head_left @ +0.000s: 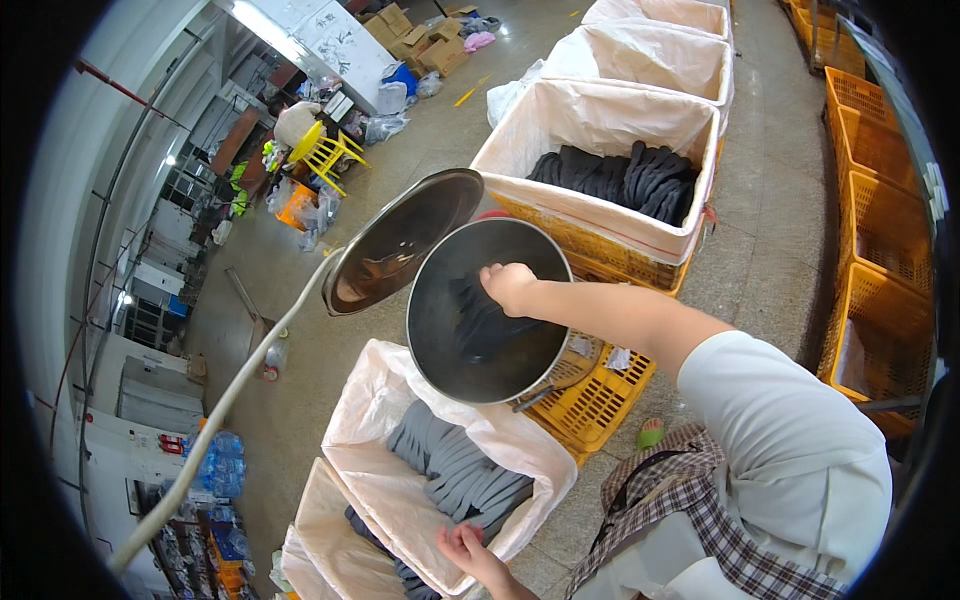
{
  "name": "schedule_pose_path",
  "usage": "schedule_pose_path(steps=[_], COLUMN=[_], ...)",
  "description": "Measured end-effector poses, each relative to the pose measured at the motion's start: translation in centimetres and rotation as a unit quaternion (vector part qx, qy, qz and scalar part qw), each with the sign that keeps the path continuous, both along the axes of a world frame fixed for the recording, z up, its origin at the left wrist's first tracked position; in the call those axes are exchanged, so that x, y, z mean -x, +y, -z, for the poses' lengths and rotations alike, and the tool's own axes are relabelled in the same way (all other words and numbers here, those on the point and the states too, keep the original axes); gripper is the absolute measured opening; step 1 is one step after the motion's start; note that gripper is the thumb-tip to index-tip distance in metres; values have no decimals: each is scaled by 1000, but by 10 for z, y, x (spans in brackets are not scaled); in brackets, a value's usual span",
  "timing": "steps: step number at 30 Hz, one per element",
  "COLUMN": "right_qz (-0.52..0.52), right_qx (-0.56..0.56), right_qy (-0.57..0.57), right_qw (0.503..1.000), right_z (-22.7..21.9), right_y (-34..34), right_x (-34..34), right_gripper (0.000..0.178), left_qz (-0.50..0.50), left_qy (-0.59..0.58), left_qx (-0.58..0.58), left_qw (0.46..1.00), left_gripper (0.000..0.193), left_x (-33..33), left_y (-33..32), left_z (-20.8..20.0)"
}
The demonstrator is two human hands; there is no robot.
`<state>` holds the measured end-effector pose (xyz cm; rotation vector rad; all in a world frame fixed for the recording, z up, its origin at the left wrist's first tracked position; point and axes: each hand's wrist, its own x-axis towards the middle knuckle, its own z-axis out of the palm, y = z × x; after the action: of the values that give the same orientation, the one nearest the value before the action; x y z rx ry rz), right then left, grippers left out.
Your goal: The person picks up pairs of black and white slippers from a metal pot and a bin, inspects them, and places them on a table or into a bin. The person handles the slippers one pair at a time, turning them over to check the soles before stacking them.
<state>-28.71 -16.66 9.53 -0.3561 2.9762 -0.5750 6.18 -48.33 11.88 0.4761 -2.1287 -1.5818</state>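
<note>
Inside a deep dark round pot, my right hand is closed on a bunch of dark fabric pieces. The pieces hang down toward the pot's bottom; their exact kind is hard to make out. My left hand is held low at the rim of a crate lined with pale plastic, fingers loosely bent and apart, with nothing seen in them. Grey fabric pieces lie in rows in that crate. A round dark lid stands tilted at the pot's left edge.
Beyond the pot, a lined yellow crate holds dark fabric pieces, with more lined crates behind it. A yellow crate sits beside the pot. A pale hose runs past on the left. Orange crates line the right. Another person is far back.
</note>
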Motion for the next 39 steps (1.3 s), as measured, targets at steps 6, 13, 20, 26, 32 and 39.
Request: schedule_pose_path(steps=[6,13,20,26,32,39], right_qz=[-36,-97,-98,-126,-128,-112], right_qx=[-91,-130,-137,-147,-110,-123], right_qy=[-29,-84,-90,-35,203,429], right_qw=[995,983,982,980,965,888], right_z=[39,76,92,76,18,-39], right_y=[-43,-76,-99,-73,-5,73], right_x=[35,42,45,34,5,-17], right_gripper=[61,65,72,58,36,31], left_qz=[-14,9,39,6,104,248], left_qy=[-82,-131,-139,-134,-157,-140], left_qx=[-3,13,31,-45,-51,-69], left_qw=[996,991,989,990,981,956], left_gripper=[35,36,45,38,36,35], left_x=[-30,-32,-33,-13,39,95], left_y=[-44,-40,-34,-20,8,54], left_z=[18,8,7,19,14,12])
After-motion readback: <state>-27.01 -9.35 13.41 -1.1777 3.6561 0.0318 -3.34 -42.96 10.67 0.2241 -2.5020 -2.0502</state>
